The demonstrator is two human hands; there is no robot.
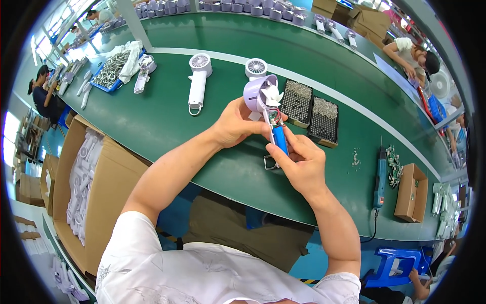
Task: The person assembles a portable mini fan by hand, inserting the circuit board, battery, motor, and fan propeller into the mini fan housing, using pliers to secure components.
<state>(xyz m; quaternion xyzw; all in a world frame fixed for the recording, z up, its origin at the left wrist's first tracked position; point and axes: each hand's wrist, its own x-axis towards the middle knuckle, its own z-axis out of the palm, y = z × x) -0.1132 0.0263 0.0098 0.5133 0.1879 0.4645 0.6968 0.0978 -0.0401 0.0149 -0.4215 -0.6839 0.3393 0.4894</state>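
Between my two hands, above the green bench, is a half-open handheld fan [259,95] with a lilac shell. Its white blades, some wiring and a blue battery [280,140] show in the uncovered body. My left hand [239,124] is closed round the shell just below the fan head. Lower down, my right hand [302,158] grips the handle, thumb and fingers beside the battery. A wire loop [270,162] sticks out at the handle's bottom end. Just beyond, a second fan with a white grille [256,67] lies partly hidden by the held one.
Another white fan [199,81] lies at left, near a blue tray of metal rings [112,70]. Two black trays of screws [297,101] stand beyond my right hand. Farther right are an electric screwdriver [379,177] and a small cardboard box [411,195]. A large carton [114,187] stands left.
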